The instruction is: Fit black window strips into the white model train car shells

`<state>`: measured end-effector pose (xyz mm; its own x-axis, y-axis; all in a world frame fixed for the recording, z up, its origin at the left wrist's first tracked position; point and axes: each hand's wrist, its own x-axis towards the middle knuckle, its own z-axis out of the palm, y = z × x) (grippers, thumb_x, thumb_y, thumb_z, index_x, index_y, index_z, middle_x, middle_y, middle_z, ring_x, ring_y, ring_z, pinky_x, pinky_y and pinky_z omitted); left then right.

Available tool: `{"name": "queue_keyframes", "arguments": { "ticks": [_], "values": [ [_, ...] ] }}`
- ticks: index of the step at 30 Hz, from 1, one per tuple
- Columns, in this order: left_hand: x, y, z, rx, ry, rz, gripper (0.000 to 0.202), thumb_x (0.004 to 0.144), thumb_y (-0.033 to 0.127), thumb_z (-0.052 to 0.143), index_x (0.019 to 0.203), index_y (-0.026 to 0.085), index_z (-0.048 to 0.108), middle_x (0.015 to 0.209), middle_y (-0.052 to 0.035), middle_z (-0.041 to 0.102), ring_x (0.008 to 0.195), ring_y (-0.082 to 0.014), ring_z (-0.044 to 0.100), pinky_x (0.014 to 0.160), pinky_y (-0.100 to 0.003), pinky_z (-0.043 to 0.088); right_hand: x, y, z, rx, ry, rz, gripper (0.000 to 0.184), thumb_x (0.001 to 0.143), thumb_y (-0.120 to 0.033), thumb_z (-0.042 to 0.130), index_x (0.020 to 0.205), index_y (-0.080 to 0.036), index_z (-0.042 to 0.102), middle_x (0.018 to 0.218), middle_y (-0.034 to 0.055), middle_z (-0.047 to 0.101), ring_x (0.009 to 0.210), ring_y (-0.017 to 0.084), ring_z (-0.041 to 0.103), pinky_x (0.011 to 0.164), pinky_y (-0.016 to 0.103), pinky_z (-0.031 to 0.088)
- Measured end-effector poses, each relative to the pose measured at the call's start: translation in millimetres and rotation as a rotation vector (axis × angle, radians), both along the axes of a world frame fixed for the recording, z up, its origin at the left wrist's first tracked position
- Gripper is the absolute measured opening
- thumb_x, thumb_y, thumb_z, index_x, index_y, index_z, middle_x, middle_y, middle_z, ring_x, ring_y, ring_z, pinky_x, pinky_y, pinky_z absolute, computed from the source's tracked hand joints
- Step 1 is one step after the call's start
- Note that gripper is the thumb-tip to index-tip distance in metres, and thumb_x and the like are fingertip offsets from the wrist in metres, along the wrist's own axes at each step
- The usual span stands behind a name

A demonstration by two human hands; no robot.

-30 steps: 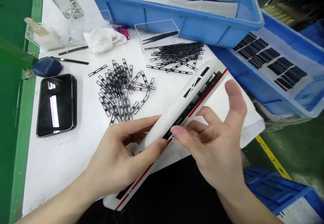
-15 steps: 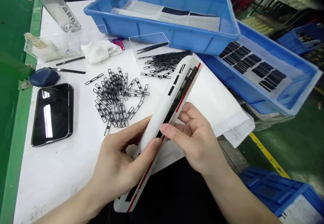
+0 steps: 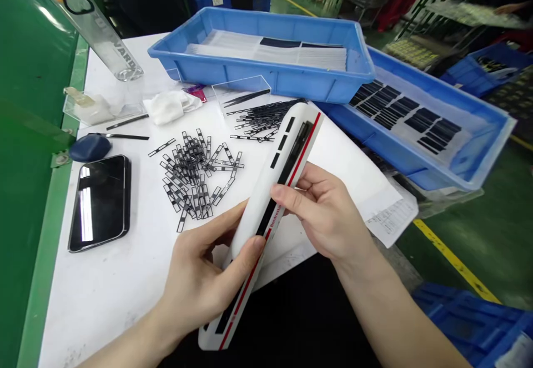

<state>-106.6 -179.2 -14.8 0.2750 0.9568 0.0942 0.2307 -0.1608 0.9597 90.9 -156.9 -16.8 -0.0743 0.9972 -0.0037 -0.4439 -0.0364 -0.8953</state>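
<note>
A white model train car shell [image 3: 258, 196] with a red stripe and red lettering slants upward, its far end away from me. My left hand [image 3: 204, 279] is wrapped around its lower part, thumb along the side below the dark window band. My right hand [image 3: 327, 212] grips the shell farther up, its thumb pressing on the band and its fingers behind the far edge. A black strip [image 3: 300, 139] lies along the band's upper end; its lower end cannot be made out. Left of the shell lies a loose pile of black-framed window strips [image 3: 189, 168].
More dark strips [image 3: 262, 118] lie beyond the shell, near tweezers [image 3: 246, 98] in a clear tray. Blue bins [image 3: 266, 74] stand at the back and right. A phone [image 3: 102, 204], blue mouse-shaped object [image 3: 90, 147], white cloth [image 3: 169, 107] and bottle [image 3: 112, 46] occupy the left.
My right thumb has slid a little up the band, away from my left thumb, uncovering more lettering. The view has shifted, and the strip at the upper end looks flatter in the band.
</note>
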Motion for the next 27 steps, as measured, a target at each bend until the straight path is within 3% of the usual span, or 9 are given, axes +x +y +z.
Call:
{"name": "queue_keyframes", "arguments": {
  "ticks": [4,9,13,19,23,27],
  "values": [
    [-2,-1,-4.8,0.015,-0.009,-0.017,0.047,0.095,0.022,0.078,0.138,0.042,0.073,0.129,0.0075,0.081,0.1,-0.0179,0.081,0.085,-0.02,0.063,3,5,3.5,-0.018,0.02,0.008,0.019,0.09,-0.024,0.086,0.108,-0.026,0.082,0.104,-0.0005,0.083,0.096,0.016,0.079,0.084,0.025,0.068],
    [-5,-2,-7.8,0.098,0.083,-0.012,0.052,0.094,0.023,0.079,0.14,0.043,0.071,0.123,0.0075,0.083,0.094,-0.0192,0.08,0.072,-0.021,0.061,6,11,9.2,-0.019,0.006,-0.066,0.013,0.087,-0.027,0.089,0.096,-0.023,0.082,0.087,-0.0014,0.081,0.079,0.014,0.078,0.071,0.023,0.067],
    [-5,-1,-8.1,0.139,0.11,-0.013,0.051,0.095,0.025,0.077,0.142,0.042,0.07,0.117,0.0063,0.084,0.085,-0.0181,0.079,0.069,-0.021,0.06,9,18,13.1,-0.017,0.018,-0.073,0.018,0.085,-0.03,0.09,0.099,-0.023,0.081,0.095,-0.0004,0.082,0.086,0.015,0.078,0.077,0.026,0.067],
    [-7,-1,-9.1,0.189,0.132,-0.007,0.051,0.094,0.025,0.078,0.142,0.041,0.07,0.112,0.0057,0.085,0.081,-0.0171,0.077,0.072,-0.022,0.061,10,29,19.2,0.005,0.06,-0.17,0.02,0.08,-0.032,0.094,0.084,-0.021,0.077,0.079,-0.0029,0.079,0.071,0.012,0.074,0.066,0.021,0.063],
    [-6,-3,-9.7,0.185,0.129,0.022,0.048,0.093,0.027,0.078,0.14,0.037,0.073,0.112,0.0037,0.085,0.081,-0.0187,0.077,0.071,-0.024,0.061,14,34,20.4,0.02,0.078,-0.152,0.023,0.081,-0.032,0.093,0.097,-0.024,0.08,0.091,-0.0025,0.082,0.08,0.012,0.076,0.073,0.022,0.065],
    [-3,-5,-9.3,0.172,0.128,0.041,0.047,0.091,0.027,0.08,0.137,0.035,0.075,0.108,0.0025,0.086,0.079,-0.0194,0.077,0.069,-0.025,0.06,19,39,23.3,0.038,0.049,-0.203,0.025,0.075,-0.031,0.097,0.086,-0.021,0.077,0.082,-0.0037,0.078,0.073,0.01,0.072,0.068,0.02,0.062]
  ]
}}
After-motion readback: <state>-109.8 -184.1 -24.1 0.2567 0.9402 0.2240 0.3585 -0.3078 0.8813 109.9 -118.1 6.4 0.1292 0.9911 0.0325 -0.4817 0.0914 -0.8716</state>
